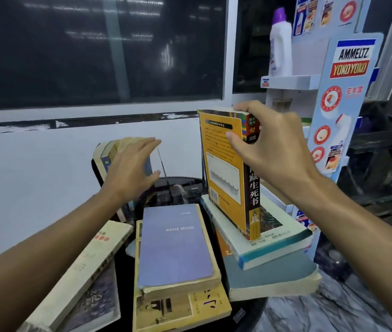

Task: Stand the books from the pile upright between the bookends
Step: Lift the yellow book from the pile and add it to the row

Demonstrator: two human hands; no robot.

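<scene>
Left hand (130,171): open, fingers straight, set against the leaning books (108,149) at the back of the worktop (257,307).
Middle: purple book (175,243) lies flat on the pile, below the gap.
Right hand (269,144): fingers and thumb gripping the orange book (223,168), which is upright on the right stack (274,236).
Risk: the leaning books could topple if released, and the orange book may clip the display stand (348,92) close by.

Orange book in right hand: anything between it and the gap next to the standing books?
Partly. The left hand lies across the standing books on the gap's side, and a thin dark upright, possibly a bookend, stands beside it. Otherwise the gap left of the orange book looks open.
</scene>
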